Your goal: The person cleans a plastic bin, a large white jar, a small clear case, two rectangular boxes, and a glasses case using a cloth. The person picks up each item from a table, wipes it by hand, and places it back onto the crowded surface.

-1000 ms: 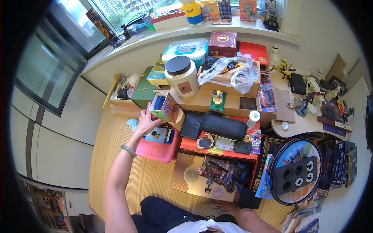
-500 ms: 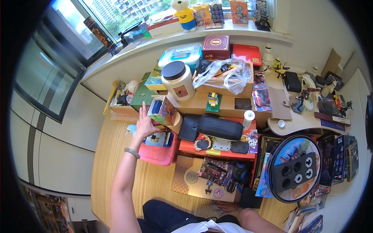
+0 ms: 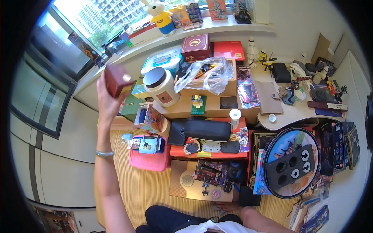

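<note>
My left hand (image 3: 106,100) is raised at the left, its fingers wrapped round a small dark red box (image 3: 115,80) that is slightly blurred. Below it, a colourful open-topped carton (image 3: 150,118) stands beside a white jar with a black lid (image 3: 162,89). A pink lidded box (image 3: 149,160) sits on the wooden floor with a light blue card-like piece (image 3: 147,145) and other small flat items on top. My right hand (image 3: 227,206) rests low and in shadow at the near edge of a gold box (image 3: 182,171); its fingers are hard to make out.
A black glasses-type case (image 3: 208,129) lies on a red box in the middle. To the right, a round picture tin (image 3: 291,163) carries a dark tray with holes. A plastic bag (image 3: 206,77) fills an open carton further back. A windowsill (image 3: 217,29) runs behind.
My left hand has lifted the dark red box from beside the pink box's pile, up and to the left. The whole view has shifted slightly. My right hand stays low.
</note>
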A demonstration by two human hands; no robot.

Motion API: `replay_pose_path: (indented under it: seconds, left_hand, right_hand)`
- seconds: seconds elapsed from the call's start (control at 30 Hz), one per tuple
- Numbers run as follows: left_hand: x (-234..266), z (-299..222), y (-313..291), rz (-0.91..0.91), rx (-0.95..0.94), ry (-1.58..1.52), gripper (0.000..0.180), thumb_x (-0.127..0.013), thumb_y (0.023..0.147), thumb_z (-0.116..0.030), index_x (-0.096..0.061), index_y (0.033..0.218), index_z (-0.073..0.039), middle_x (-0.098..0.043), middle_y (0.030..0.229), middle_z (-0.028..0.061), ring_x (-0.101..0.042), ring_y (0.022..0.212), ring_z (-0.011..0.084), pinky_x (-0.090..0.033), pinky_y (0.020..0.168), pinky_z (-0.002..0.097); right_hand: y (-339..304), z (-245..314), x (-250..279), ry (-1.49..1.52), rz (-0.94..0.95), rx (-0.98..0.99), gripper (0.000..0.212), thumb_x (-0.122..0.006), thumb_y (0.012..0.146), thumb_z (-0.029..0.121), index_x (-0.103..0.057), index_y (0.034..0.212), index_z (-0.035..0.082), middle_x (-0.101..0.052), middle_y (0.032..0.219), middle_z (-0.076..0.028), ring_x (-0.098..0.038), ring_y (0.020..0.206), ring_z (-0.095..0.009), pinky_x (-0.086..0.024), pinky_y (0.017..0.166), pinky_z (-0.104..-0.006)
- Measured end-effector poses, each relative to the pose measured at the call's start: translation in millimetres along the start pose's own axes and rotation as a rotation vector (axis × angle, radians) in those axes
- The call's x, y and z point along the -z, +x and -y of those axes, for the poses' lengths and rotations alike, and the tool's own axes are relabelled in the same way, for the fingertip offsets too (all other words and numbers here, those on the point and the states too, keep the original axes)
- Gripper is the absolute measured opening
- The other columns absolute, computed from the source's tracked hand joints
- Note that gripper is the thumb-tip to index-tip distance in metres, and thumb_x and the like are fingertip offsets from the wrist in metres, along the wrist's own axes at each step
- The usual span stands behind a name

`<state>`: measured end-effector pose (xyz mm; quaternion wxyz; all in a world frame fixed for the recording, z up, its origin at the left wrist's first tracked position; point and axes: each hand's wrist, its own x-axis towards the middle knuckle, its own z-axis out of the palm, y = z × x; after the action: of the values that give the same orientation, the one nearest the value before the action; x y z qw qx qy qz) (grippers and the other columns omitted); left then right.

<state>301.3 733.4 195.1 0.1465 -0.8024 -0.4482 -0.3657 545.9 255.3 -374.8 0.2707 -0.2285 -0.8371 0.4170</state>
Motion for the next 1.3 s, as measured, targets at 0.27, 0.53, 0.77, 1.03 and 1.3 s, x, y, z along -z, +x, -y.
replay_pose_path:
  seconds: [0.27,0.53,0.77,1.03,1.3]
  left_hand:
    - [-114.5,-181.0,134.7,0.252,-0.447,-0.251,0.089,-0.085,0.062,-0.034,-0.036,0.131,-0.007,-0.050,0.127,0.0233,-0.052,0.115,0.0375,-0.041,0.102,0.0419]
    - [-219.3,-239.2,147.8,0.523,-0.502,0.078,0.093,-0.078,0.061,-0.055,-0.040,0.133,-0.010,-0.056,0.125,0.0153,-0.040,0.126,0.0333,-0.036,0.105,0.0424]
    - [-237.3,-226.3,132.6,0.428,-0.347,0.198,0.086,-0.077,0.070,-0.033,-0.039,0.140,0.000,-0.046,0.133,0.0215,-0.047,0.122,0.0346,-0.042,0.101,0.0394]
    - [-153.3,-234.2,102.5,0.321,-0.462,-0.144,0.045,-0.073,0.080,-0.030,-0.063,0.118,-0.007,-0.062,0.111,0.0139,-0.063,0.098,0.0271,-0.049,0.087,0.0373]
    - [-65.4,-200.2,-55.5,1.019,-0.468,-0.084,0.051,-0.077,0.071,-0.021,-0.061,0.115,0.000,-0.063,0.104,0.0153,-0.060,0.100,0.0310,-0.048,0.091,0.0386]
  right_hand:
    - [2.5,-1.4,0.2,0.087,0.033,0.019,0.047,-0.049,0.094,0.015,-0.040,0.138,0.005,-0.029,0.149,-0.015,-0.031,0.136,-0.032,-0.027,0.111,-0.0390]
    - [-1.8,-3.1,-1.7,0.137,0.029,0.004,0.048,-0.049,0.094,0.016,-0.039,0.139,0.005,-0.028,0.149,-0.015,-0.030,0.137,-0.032,-0.027,0.111,-0.0386]
    - [5.3,-0.4,0.2,0.157,0.024,-0.002,0.049,-0.049,0.094,0.016,-0.038,0.140,0.005,-0.028,0.150,-0.015,-0.030,0.137,-0.032,-0.026,0.112,-0.0383]
    - [8.0,-2.0,-0.1,0.236,0.078,0.028,0.050,-0.049,0.094,0.017,-0.037,0.141,0.005,-0.028,0.150,-0.015,-0.029,0.138,-0.032,-0.026,0.112,-0.0380]
    - [6.4,-5.5,4.9,0.299,0.108,0.033,0.051,-0.049,0.094,0.017,-0.037,0.142,0.005,-0.027,0.151,-0.015,-0.028,0.139,-0.031,-0.025,0.113,-0.0378]
